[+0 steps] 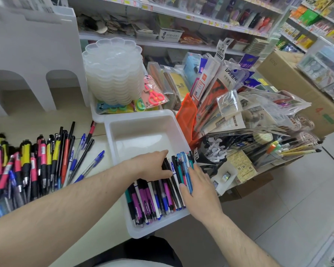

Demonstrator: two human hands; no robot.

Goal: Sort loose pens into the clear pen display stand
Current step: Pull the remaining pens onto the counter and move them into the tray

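At the bottom centre of the frame stands a white plastic tray (143, 231), and a row of pens (154, 197) lies side by side in its near part, with purple, blue, black and white barrels. The right hand (199, 191) lies at the right edge of this row; its fingers are straight and close together, and they touch the blue pens there. A little higher, the left hand (152, 166) rests on the pens in the middle of the tray; its fingers are curled down onto some black pens, but whether they clamp one I cannot tell. At the left of the frame, many loose pens (33, 164) lie on the pale table (96, 191). In the upper left is a white stand (35, 60) with arched openings. Behind the tray, at centre, is a stack of clear scalloped dishes (114, 70).
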